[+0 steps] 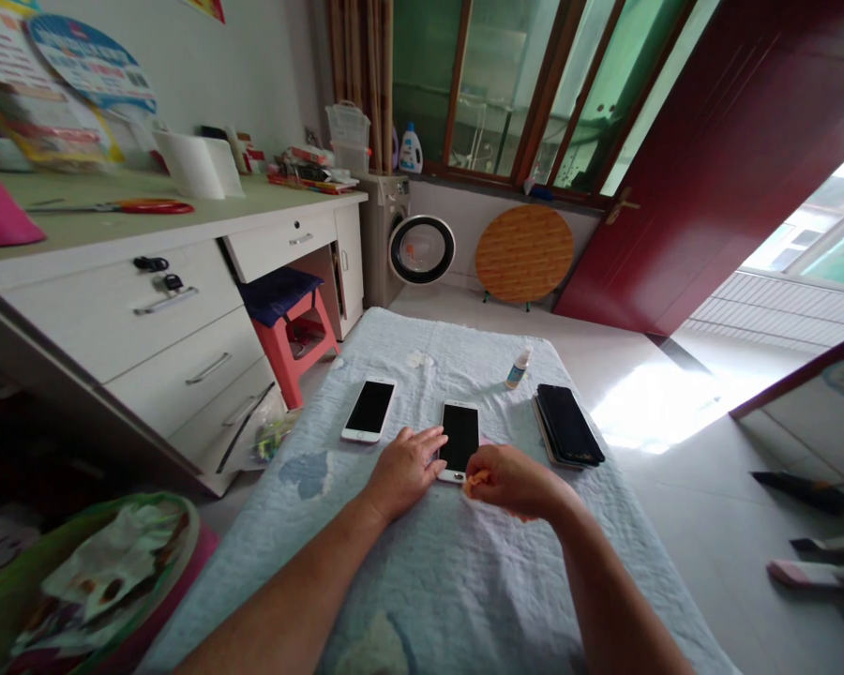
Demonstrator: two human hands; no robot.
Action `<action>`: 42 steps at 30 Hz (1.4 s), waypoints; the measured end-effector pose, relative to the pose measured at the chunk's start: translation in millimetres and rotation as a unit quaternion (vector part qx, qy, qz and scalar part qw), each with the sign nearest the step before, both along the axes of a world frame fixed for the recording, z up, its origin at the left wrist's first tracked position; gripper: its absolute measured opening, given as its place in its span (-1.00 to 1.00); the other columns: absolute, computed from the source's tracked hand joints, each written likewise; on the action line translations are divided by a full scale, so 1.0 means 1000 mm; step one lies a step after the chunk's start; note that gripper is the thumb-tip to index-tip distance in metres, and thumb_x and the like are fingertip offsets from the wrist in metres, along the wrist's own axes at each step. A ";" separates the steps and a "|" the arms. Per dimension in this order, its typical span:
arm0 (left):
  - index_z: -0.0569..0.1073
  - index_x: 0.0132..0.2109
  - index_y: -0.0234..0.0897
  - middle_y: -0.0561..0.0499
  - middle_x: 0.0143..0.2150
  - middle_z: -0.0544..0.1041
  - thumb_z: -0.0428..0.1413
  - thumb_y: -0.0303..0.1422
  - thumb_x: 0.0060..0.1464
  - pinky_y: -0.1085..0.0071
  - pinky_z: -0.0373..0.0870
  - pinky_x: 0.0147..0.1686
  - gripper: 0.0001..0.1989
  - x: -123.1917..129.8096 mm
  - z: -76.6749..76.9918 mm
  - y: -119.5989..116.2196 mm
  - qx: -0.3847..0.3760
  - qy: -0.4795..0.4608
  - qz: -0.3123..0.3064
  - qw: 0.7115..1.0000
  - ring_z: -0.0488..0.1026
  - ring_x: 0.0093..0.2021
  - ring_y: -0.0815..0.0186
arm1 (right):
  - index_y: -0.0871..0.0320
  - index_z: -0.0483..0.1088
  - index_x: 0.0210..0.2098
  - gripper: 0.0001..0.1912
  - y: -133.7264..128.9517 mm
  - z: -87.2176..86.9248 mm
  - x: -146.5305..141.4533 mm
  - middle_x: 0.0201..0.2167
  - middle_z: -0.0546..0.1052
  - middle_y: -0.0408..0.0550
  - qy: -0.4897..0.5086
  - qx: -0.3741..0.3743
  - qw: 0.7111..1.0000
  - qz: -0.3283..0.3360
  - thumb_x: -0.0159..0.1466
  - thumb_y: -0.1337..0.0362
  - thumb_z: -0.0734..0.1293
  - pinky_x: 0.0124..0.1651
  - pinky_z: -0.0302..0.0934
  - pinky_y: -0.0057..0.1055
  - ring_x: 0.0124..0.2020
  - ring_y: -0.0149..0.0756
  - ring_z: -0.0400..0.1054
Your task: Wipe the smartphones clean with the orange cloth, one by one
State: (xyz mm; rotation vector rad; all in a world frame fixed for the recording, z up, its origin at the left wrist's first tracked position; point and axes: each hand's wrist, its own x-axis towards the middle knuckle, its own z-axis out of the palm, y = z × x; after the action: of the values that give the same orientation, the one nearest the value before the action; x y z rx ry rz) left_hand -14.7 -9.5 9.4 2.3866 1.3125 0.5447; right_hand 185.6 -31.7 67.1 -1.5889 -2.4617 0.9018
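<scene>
A white phone with a dark screen (459,433) lies face up on the light-blue cloth (422,562), between my hands. My left hand (409,466) rests along its left edge, fingers stretched out and touching it. My right hand (507,478) is closed on an orange cloth (476,484) at the phone's lower right corner. To the left lies another white phone (369,410), also face up. On the right a black phone (569,424) sits on top of another flat device, mostly hidden. A small spray bottle (519,367) stands upright beyond them.
At the left runs a white desk (147,328) with scissors (137,206) and a paper roll (195,164) on top. Below it are a pink stool (296,342) and a full waste bin (195,544). A washing machine (384,225) with its door ajar stands ahead.
</scene>
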 end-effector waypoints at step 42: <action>0.43 0.12 -0.20 0.01 0.21 0.39 0.13 -0.33 0.15 0.26 0.28 0.07 -0.62 -0.001 -0.008 0.003 -0.001 -0.023 0.001 1.000 0.37 0.03 0.18 | 0.13 0.36 -0.38 -0.90 -0.021 -0.025 -0.021 -0.42 0.51 -0.08 -0.156 0.122 0.975 -0.098 0.20 0.37 0.21 -0.44 -0.20 -0.41 -0.44 -0.38 0.33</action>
State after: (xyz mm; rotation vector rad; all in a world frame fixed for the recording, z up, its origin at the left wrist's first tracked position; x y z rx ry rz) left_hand -15.2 -6.8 1.6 2.3568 1.2952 0.5962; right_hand 165.1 -52.8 41.8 -1.9580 -2.4244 0.3266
